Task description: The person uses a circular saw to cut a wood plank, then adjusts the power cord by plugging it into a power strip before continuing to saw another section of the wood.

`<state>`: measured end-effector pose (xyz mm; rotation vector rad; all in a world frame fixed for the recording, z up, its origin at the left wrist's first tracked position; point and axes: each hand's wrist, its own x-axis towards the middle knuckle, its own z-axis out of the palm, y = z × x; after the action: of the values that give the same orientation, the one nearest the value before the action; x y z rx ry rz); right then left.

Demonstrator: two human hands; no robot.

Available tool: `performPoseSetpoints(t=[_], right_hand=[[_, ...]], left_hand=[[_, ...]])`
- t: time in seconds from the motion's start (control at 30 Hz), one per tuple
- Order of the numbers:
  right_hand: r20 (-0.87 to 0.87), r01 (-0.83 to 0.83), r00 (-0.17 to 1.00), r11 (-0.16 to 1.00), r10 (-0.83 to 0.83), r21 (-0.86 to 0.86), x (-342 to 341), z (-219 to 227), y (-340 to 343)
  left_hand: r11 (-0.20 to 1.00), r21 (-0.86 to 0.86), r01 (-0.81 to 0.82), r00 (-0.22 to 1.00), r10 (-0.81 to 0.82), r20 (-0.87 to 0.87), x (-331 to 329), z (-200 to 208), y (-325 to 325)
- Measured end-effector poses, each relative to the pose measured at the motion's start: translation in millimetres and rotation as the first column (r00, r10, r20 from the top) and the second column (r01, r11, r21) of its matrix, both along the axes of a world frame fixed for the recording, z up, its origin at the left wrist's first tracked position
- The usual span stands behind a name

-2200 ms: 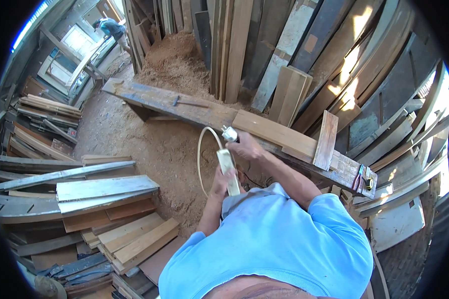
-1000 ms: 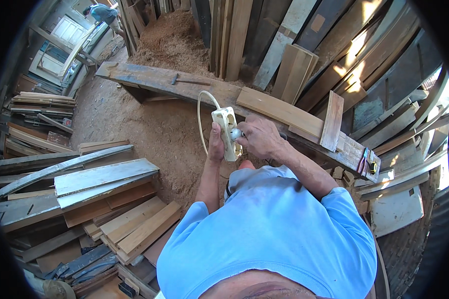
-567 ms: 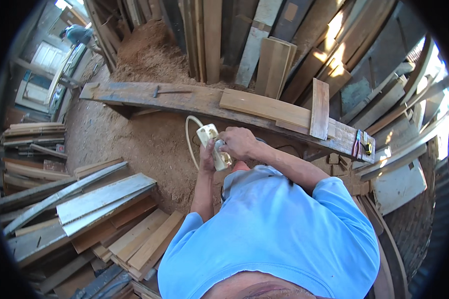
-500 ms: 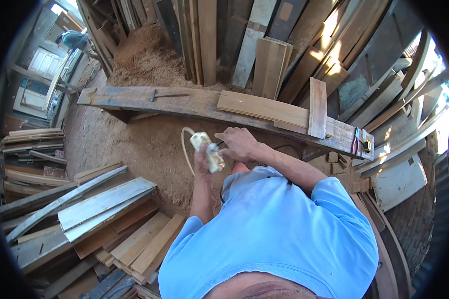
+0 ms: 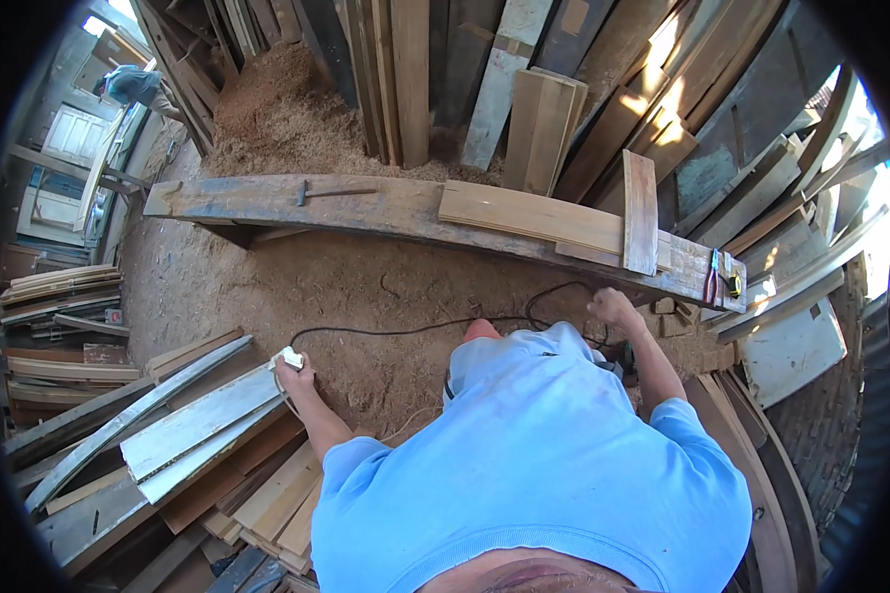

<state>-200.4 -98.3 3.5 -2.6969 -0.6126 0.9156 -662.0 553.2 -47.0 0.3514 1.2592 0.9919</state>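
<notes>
Two bare hands were stretched well apart, one on either side of the blue shirt (image 5: 524, 455). The left grip (image 5: 298, 377) was closed around a white power strip (image 5: 285, 357), which poked out just above and to the left of the fingers; most of its face was covered by the hand or too small to make out, so the sockets could not be read. Below that grip lay the pale boards (image 5: 200, 427), their near end close under the power strip; whether strip and boards touched could not be told.

From the strip a black cable (image 5: 366, 333) ran rightward over the sawdust-covered ground (image 5: 386, 269), looped just left of the right grip (image 5: 614, 307) and then slipped out of sight near the shirt. How it joined the strip was too small to see. A pale cable (image 5: 406, 425) showed in a short stretch to the lower right of the left grip, the rest of it cut off by the arm and shirt.

The right grip had its fingers curled, but whether it held anything could not be told. Below it, something dark green (image 5: 623, 356) was mostly hidden by the shirt.

Above the right grip, on the tabletop (image 5: 396, 215), a short board (image 5: 640, 212) lay across longer flat boards (image 5: 529, 218). To the right of that grip were red-handled pliers (image 5: 711, 284) and a tape measure (image 5: 733, 285). A hammer (image 5: 328, 194) rested straight above the left grip. Far up and to the left, a co-worker (image 5: 133, 87) bent forward, small and indistinct.
</notes>
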Motion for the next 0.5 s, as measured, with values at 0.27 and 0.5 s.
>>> performPoseSetpoints(t=[0.27,0.5], right_hand=[[-0.173,-0.006,0.985,0.998,-0.006,-0.067,-30,-19,-11],[-0.079,0.401,0.916,0.907,-0.394,0.125,-49,-38,-16]], left_hand=[[0.987,0.053,0.151,0.929,-0.160,0.333,78,-26,41],[0.981,-0.192,-0.036,0.875,-0.062,-0.480,134,-90,17]])
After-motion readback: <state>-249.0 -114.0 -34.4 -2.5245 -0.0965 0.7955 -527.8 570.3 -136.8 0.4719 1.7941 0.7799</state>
